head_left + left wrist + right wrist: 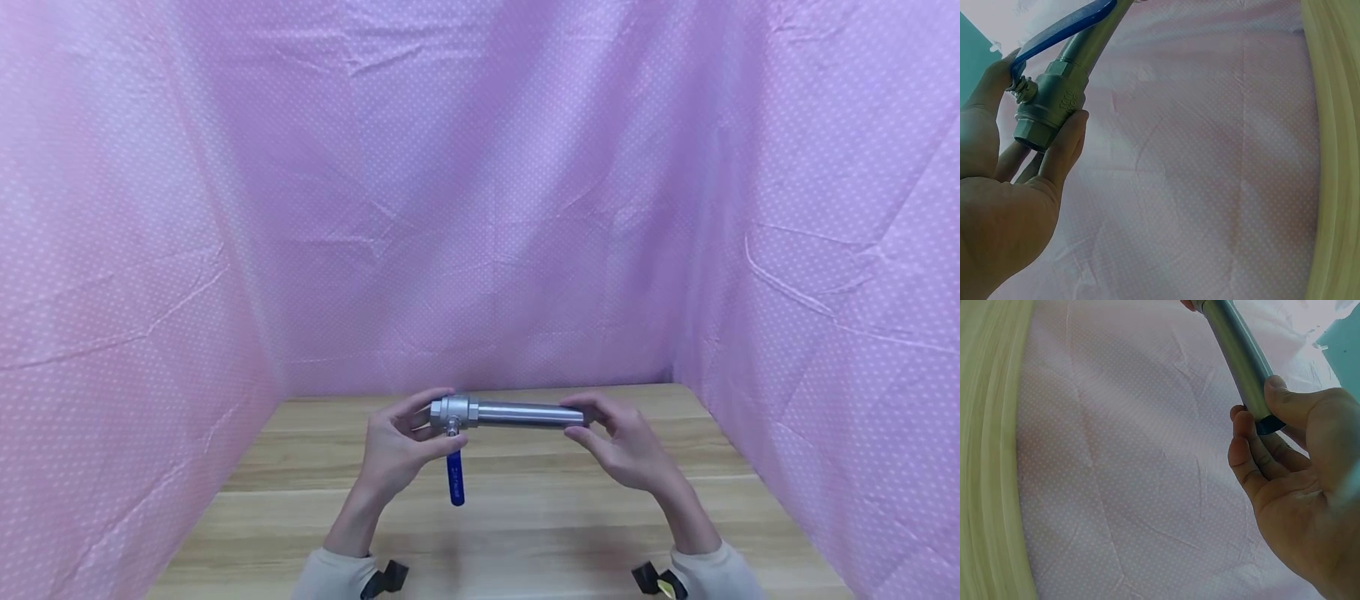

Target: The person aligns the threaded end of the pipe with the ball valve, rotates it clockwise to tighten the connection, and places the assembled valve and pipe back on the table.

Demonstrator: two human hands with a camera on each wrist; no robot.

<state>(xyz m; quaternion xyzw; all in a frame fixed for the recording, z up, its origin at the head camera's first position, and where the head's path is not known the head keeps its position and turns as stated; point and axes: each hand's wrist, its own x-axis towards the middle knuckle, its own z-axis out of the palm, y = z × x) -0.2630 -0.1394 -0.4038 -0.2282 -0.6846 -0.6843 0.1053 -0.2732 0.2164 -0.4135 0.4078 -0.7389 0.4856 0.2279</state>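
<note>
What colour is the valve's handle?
Blue; the handle shows best in the head view, hanging below the valve.

Steel ball valve (452,413) with blue lever (455,481), screwed to pipe (521,414); left hand (401,450) gripping valve, right hand (626,446) pinching pipe end; wooden table (525,517), pink dotted cloth (480,192)

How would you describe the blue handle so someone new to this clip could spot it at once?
Start at the wooden table ringed by pink dotted cloth. Above it, the left hand and right hand hold a steel valve joined to a pipe. The blue handle hangs below the valve, the only blue part.
</note>
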